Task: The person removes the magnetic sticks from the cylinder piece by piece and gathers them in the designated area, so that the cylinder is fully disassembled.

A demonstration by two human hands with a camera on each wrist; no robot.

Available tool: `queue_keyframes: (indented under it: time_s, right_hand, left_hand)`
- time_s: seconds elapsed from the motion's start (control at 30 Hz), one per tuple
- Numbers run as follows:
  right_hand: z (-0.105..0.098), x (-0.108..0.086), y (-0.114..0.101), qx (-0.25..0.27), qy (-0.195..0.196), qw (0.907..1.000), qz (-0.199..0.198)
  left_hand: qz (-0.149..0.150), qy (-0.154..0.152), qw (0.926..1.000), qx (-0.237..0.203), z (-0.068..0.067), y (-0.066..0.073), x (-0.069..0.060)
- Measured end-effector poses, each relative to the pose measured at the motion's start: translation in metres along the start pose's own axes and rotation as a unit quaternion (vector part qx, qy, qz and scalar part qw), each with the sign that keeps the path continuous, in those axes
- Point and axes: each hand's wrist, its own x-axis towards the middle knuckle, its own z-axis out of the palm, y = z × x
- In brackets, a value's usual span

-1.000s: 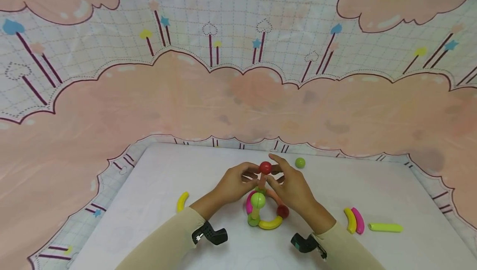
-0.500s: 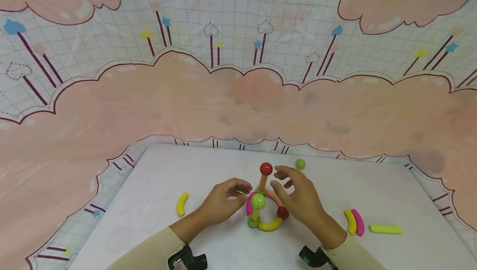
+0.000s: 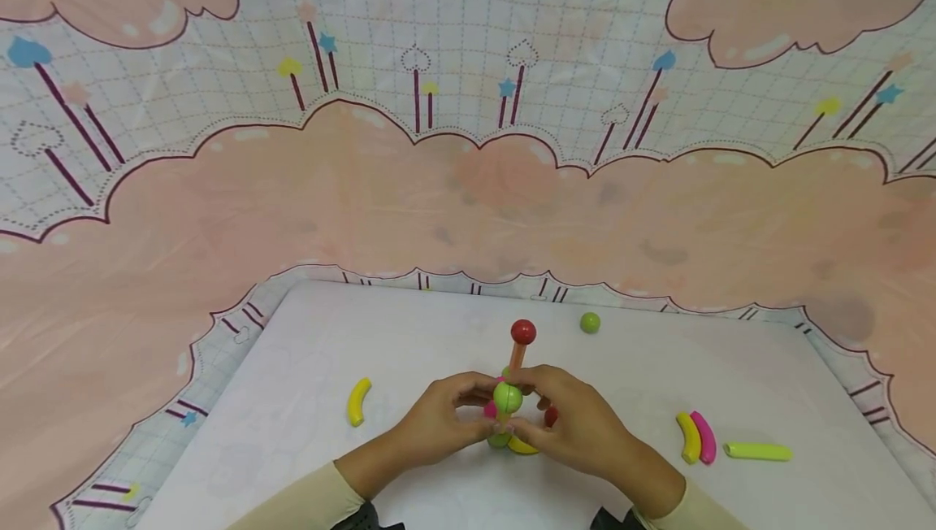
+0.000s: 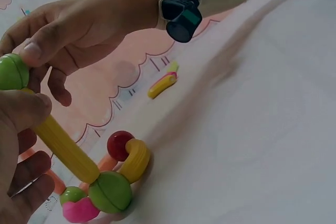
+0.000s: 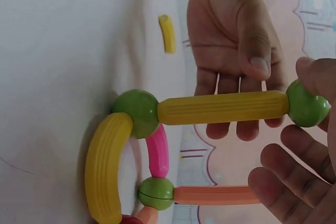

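Note:
A toy frame of balls and rods stands on the white table between my hands. Its ring holds a curved yellow rod (image 5: 105,171), a curved magenta rod (image 5: 157,153) and green joint balls. From the ring's near side rises a straight yellow rod (image 5: 226,107), topped by a green ball (image 3: 508,397). My right hand (image 3: 585,420) pinches that ball between thumb and fingers. My left hand (image 3: 439,420) is beside the yellow rod, fingers extended behind it, thumb close to it. Behind, an orange rod (image 3: 517,355) bears a red ball (image 3: 523,332).
Left of my hands lies a curved yellow rod (image 3: 357,401). On the right are another curved yellow rod (image 3: 688,437), a curved magenta rod (image 3: 705,437) and a straight light-green rod (image 3: 758,452). A loose green ball (image 3: 590,322) sits near the table's far edge.
Both hands have left the red ball on the orange rod, drawn apart, then come down and nearer around the front green ball. The frame has stayed in place.

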Motion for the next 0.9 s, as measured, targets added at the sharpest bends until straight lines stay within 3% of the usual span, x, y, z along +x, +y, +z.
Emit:
queue_keyframes:
  time_s: [0.23, 0.47, 0.73, 0.9]
  right_hand:
    - [0.004, 0.001, 0.002, 0.003, 0.010, 0.9998, -0.015]
    - [0.009, 0.002, 0.005, 0.034, 0.017, 0.9989, -0.026]
    - [0.012, 0.001, 0.008, 0.044, 0.036, 0.9979, -0.031]
    - [0.014, 0.000, 0.009, 0.049, 0.039, 0.9973, -0.038]
  left_hand:
    - [0.010, 0.019, 0.9995, -0.024, 0.011, -0.005, 0.003]
    - [0.043, 0.039, 0.9981, -0.020, 0.016, -0.006, 0.005]
    - [0.011, 0.034, 0.9986, -0.039, 0.018, -0.005, 0.005]
    - [0.007, 0.034, 0.9990, -0.030, 0.017, -0.007, 0.005]
